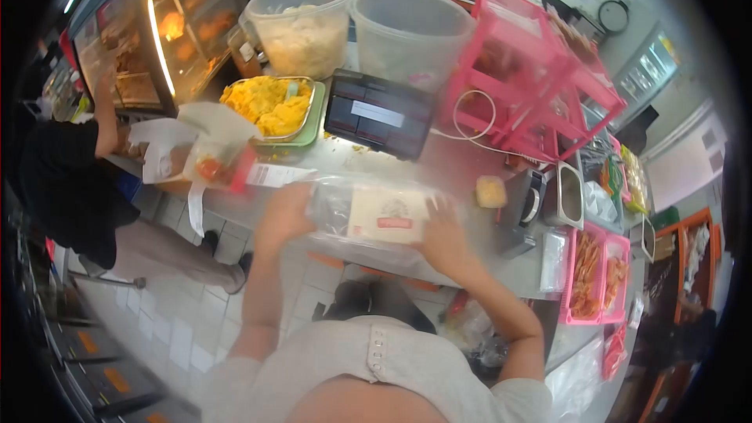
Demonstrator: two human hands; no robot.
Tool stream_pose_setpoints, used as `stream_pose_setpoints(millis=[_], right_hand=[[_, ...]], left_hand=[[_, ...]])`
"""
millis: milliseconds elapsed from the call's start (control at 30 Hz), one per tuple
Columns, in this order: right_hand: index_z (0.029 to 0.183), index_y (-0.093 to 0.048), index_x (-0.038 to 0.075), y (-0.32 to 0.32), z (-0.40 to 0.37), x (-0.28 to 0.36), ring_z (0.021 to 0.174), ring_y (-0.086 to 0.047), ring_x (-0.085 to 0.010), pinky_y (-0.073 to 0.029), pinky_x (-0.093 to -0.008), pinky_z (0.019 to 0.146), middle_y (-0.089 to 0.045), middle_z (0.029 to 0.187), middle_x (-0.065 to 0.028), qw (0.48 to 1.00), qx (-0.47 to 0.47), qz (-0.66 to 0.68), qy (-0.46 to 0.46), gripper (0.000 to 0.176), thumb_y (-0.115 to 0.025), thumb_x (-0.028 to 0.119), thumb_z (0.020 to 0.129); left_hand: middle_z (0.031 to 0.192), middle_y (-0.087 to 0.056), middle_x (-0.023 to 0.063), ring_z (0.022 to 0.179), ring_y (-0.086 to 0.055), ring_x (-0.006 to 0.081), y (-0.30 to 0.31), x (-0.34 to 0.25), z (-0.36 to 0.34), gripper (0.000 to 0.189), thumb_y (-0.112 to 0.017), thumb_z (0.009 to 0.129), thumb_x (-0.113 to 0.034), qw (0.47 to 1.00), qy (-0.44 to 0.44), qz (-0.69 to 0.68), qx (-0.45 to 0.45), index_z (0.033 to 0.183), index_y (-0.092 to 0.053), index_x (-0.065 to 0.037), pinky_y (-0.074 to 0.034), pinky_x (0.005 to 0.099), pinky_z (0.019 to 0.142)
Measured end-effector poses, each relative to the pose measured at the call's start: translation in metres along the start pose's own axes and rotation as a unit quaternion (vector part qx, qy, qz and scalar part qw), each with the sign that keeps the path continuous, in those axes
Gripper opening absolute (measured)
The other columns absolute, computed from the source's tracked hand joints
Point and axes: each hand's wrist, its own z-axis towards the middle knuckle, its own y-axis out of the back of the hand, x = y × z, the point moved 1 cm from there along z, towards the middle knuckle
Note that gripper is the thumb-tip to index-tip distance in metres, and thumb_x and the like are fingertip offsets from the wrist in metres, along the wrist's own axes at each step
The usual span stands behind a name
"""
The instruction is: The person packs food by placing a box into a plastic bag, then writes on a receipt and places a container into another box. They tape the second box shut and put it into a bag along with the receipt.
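A clear plastic bag lies across the front of the metal counter, with a cream packet showing through it. The packet bears a dark printed drawing and a red label. My left hand is closed at the bag's left end, its fingertips partly hidden by blur. On the packet's right edge rests my right hand, fingers spread over the plastic. Just beyond the bag stands a dark tablet screen. A small tub of pale yellow food sits right of my right hand.
Behind are a metal tray of yellow food, two large translucent tubs and a pink rack. At right stand a black device and pink baskets. A co-worker stands left beside a lit display cabinet.
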Motion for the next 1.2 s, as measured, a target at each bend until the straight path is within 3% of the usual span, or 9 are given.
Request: stream_pose_setpoints(millis=[67,133,200,267,400,533,800,900,1200], right_hand=[[0.078,-0.064,0.0,0.049,-0.012,-0.022,0.092,-0.056,-0.0282,-0.026,-0.0483,0.098,-0.06,0.092,-0.0174,0.945,0.306,0.113,0.013,0.033,-0.064,0.031,0.071],[0.074,-0.063,0.0,0.087,-0.022,-0.062,0.064,-0.058,-0.0205,-0.043,-0.0351,0.079,-0.061,0.073,-0.012,0.864,0.161,0.476,-0.016,0.018,-0.063,0.018,0.075],[0.084,-0.061,0.001,0.088,-0.013,-0.103,0.061,-0.056,-0.0161,-0.044,-0.0244,0.061,-0.06,0.07,-0.0103,0.894,-0.156,0.42,0.006,0.01,-0.059,0.007,0.076],[0.103,-0.056,0.003,0.084,0.003,-0.143,0.066,-0.056,-0.0143,-0.043,-0.0236,0.061,-0.061,0.075,-0.0085,0.816,-0.222,0.504,-0.177,0.032,-0.061,0.002,0.071],[0.12,-0.043,0.006,-0.032,0.023,-0.229,0.1,-0.05,-0.0315,-0.04,-0.0391,0.084,-0.053,0.108,-0.0183,0.988,0.077,0.123,0.051,0.073,-0.074,0.017,0.055],[0.127,-0.034,0.017,-0.1,0.023,-0.228,0.116,-0.033,-0.041,-0.036,-0.0417,0.093,-0.031,0.131,-0.0165,0.971,0.233,0.046,0.015,0.101,-0.079,0.027,0.038],[0.117,-0.038,0.01,0.077,0.045,-0.122,0.097,-0.05,-0.0325,-0.041,-0.0384,0.082,-0.05,0.102,-0.0143,0.947,-0.08,0.311,-0.022,0.074,-0.069,0.012,0.05],[0.116,-0.039,0.007,0.14,0.063,-0.044,0.09,-0.054,-0.0308,-0.043,-0.0353,0.079,-0.054,0.097,-0.0136,0.841,-0.046,0.539,0.006,0.071,-0.069,0.015,0.052],[0.115,-0.043,0.005,-0.035,0.159,0.094,0.1,-0.05,-0.0344,-0.046,-0.0406,0.076,-0.052,0.105,-0.0174,0.967,0.095,0.233,-0.042,0.078,-0.074,0.03,0.048]], left_hand=[[0.088,-0.057,0.0176,0.088,-0.053,0.0348,0.011,0.006,0.001,0.053,-0.074,0.047,-0.018,0.995,0.073,0.064,0.037,0.093,-0.055,-0.001,-0.043,0.0392,0.076],[0.091,-0.058,0.0177,0.089,-0.053,0.0342,0.003,0.014,0.009,0.059,-0.074,0.047,-0.019,0.992,0.049,0.041,0.107,0.099,-0.054,0.0,-0.043,0.0379,0.077],[0.093,-0.058,0.0179,0.09,-0.054,0.0335,0.006,0.013,0.019,0.065,-0.073,0.046,-0.021,0.986,0.028,0.023,0.163,0.104,-0.053,0.002,-0.043,0.0366,0.078],[0.089,-0.059,0.0177,0.087,-0.055,0.0328,0.005,-0.008,0.02,0.067,-0.074,0.048,-0.026,0.982,-0.038,-0.039,0.178,0.105,-0.052,0.001,-0.044,0.036,0.075],[0.093,-0.058,0.0189,0.088,-0.055,0.0339,0.005,-0.023,0.034,0.079,-0.078,0.046,-0.034,0.987,0.0,-0.058,0.149,0.112,-0.049,-0.001,-0.044,0.0358,0.076],[0.095,-0.056,0.0222,0.089,-0.054,0.0333,-0.001,-0.018,0.038,0.082,-0.077,0.048,-0.035,0.99,0.081,-0.116,0.011,0.112,-0.044,0.005,-0.043,0.0351,0.077],[0.097,-0.055,0.0219,0.093,-0.051,0.036,0.002,-0.001,0.04,0.07,-0.073,0.047,-0.016,0.99,0.085,-0.024,0.11,0.109,-0.046,0.003,-0.042,0.0383,0.079],[0.091,-0.058,0.0189,0.088,-0.054,0.0361,0.001,-0.004,0.04,0.058,-0.066,0.053,-0.008,0.993,0.084,0.034,0.069,0.108,-0.048,-0.002,-0.045,0.04,0.076],[0.09,-0.057,0.0178,0.089,-0.052,0.0342,0.021,-0.017,0.023,0.06,-0.067,0.05,-0.008,0.983,0.135,0.077,0.098,0.107,-0.049,-0.002,-0.042,0.0393,0.076]])
